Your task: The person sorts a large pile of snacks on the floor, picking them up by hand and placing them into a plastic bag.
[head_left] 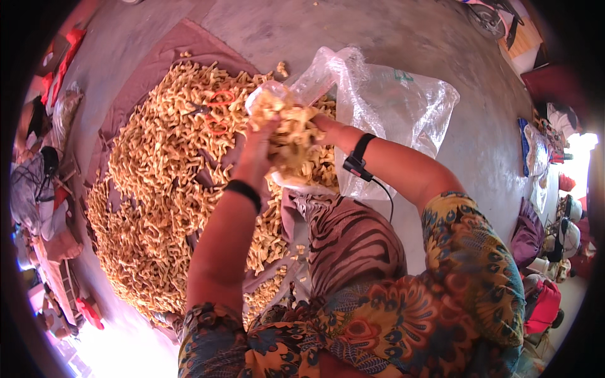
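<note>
- The left hand (263, 135) closes around one side of a double handful (291, 135) of knobbly tan pieces; its fingertips are blurred and partly lost against them.
- The right hand (322, 126) grips the same clump from the other side, its fingers mostly hidden behind the pieces, so how far they curl cannot be told.
- The double handful is between the two hands, above more pieces at the clear plastic bag (413, 94); whether it is within the bag's mouth or just over it is unclear.
- The bag's crumpled film spreads to the right, and glare blurs its folds; the right forearm covers part of it, and a green mark on it is too small to make out.
- A broad pile (154, 145) of the same pieces lies left on a brownish cloth (179, 47), hiding most of it; the left forearm covers part of the pile.
- Scissors (220, 103) with orange handles lie on the pile, their dark blades hard to separate from the pieces.
- The striped trouser leg (350, 246) disappears under the patterned shirt (403, 309).
- A wheel (485, 20) at the upper right is cut off by the dark rim.
</note>
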`<state>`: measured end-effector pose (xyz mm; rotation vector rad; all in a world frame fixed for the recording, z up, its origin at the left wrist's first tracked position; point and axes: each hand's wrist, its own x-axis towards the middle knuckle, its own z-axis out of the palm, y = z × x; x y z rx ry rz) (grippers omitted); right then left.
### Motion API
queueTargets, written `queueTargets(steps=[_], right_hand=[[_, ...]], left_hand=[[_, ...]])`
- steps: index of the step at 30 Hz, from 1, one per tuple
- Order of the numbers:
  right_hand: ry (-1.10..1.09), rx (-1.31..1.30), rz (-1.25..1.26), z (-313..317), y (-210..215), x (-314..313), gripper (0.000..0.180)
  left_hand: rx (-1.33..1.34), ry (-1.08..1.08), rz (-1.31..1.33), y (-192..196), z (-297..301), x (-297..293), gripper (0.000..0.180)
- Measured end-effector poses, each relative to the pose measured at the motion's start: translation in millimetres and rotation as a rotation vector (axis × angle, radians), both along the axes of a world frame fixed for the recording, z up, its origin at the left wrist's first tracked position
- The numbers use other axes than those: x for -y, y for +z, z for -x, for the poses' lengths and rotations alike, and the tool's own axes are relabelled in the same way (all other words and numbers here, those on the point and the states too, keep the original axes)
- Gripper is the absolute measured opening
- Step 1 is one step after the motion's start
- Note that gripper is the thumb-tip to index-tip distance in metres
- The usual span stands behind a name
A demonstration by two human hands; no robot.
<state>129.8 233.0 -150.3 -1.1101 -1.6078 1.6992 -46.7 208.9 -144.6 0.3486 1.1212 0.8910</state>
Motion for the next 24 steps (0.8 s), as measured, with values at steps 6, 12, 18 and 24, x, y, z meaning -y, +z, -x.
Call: queueTargets(steps=[6, 12, 18, 24], right_hand=[[-0.087, 0.847, 0.095, -151.8, -31.6, 1.4, 0.064], [-0.357, 0.793, 0.371, -274.8, -72.2, 25.0, 0.041], [0.317, 1.205, -0.282, -109.0, 10.5, -5.0, 0.015], [0.572, 0.366, -0.14, 128.5, 24.3, -6.5, 0.025]], left_hand=[[-0.092, -0.384, 0.108, -29.4, -86.8, 3.8, 0.083], [-0.002, -0.449, -0.092, -22.1, -60.9, 23.8, 0.066], [-0.187, -0.021, -0.085, -2.8, 62.6, 118.4, 0.029], [-0.78, 0.727, 0.12, -85.6, 315.3, 278.3, 0.039]])
